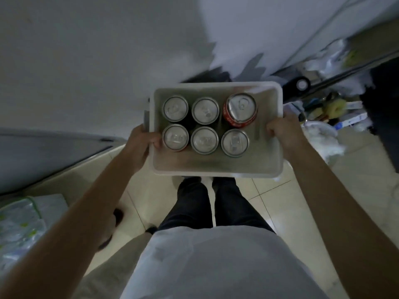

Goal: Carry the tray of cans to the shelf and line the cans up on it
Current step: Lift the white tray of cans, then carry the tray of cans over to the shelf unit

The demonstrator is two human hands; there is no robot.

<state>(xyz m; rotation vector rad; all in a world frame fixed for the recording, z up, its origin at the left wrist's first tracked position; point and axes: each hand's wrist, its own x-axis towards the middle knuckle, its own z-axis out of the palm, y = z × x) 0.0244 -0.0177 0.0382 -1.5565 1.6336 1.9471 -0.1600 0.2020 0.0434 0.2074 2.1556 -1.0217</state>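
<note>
No brand or lettering is legible to me; the frame is blurred. I see a white rectangular plastic tray (218,168) held level in front of the body, above the pale tiled floor (269,203). It holds six upright silver-topped cans (204,110) in two rows of three; the far-right red can (241,110) is dented. Left hand (141,145) grip is clenched on the left rim, right hand (285,134) grip on the right rim.

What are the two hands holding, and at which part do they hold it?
Both hold the white tray of cans: the left hand grips its left rim, the right hand its right rim.
</note>
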